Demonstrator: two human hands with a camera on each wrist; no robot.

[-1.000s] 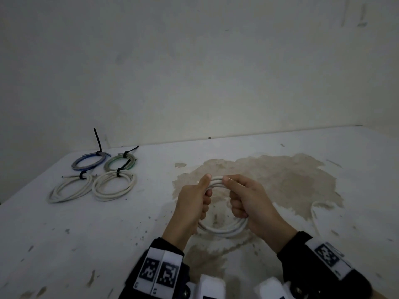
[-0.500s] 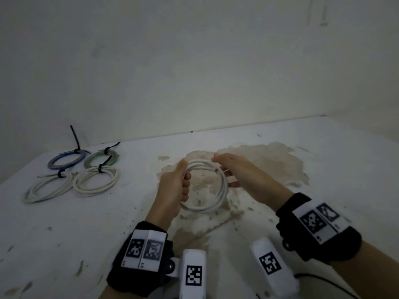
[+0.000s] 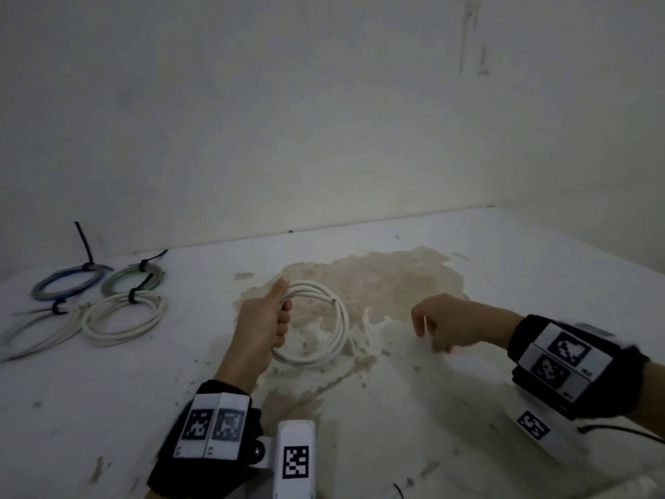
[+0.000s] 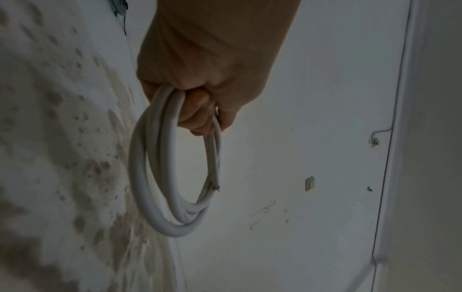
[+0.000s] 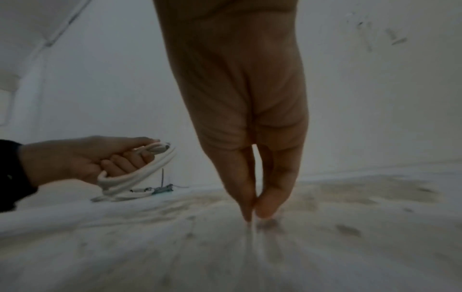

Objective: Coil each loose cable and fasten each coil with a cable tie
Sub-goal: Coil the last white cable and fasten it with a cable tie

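Nearest the camera, left hand (image 3: 264,320) grips white cable coil (image 3: 320,322), held above stained table (image 3: 108,408). Right hand (image 3: 449,324) pinches thumb and forefinger at the tabletop; whether anything is held cannot be told. Four tied coils (image 3: 124,316) lie far left.

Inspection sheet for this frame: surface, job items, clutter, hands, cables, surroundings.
Surface: white table, worn, with a large brown stain mid-table.
Job's things: white cable coil held up, no tie visible on it; thin white strip, maybe a cable tie, at the right hand.
Clutter: nothing seen.
Grippers: left hand grips the coil; right hand apart from it, fingertips pinched together at the table; whether they hold the strip is unclear.
Cables: four coils far left, blue, green, white and white, fastened with black ties.
Surroundings: plain white walls, scuffed.
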